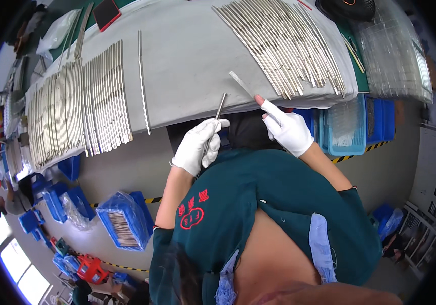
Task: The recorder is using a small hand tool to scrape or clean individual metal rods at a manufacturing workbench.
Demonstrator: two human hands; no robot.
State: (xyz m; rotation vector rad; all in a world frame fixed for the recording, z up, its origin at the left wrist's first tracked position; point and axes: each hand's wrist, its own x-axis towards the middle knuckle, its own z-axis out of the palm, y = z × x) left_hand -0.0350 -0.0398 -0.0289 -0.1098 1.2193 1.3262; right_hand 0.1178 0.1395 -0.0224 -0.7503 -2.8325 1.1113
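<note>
My left hand (197, 146), in a white glove, is closed round a thin metal strip (221, 105) whose end sticks up past the fingers. The rest of that strip is hidden by the hand. Opposite it, my right hand (291, 133) wears a white glove with bare fingertips and pinches a flat, narrow metal blade-like piece (241, 84) that points up and left. The two held pieces are apart. Both hands are at the near edge of a table covered in pale cloth (185, 66). A single long metal strip (142, 81) lies on the cloth to the left.
Rows of metal strips lie at the left (101, 96) and right (284, 46) of the table. A red-edged phone (107, 14) rests at the far left, and transparent plastic trays (393, 56) are stacked at the right. Blue bins (340, 127) stand below; a bagged crate (125, 221) sits on the floor.
</note>
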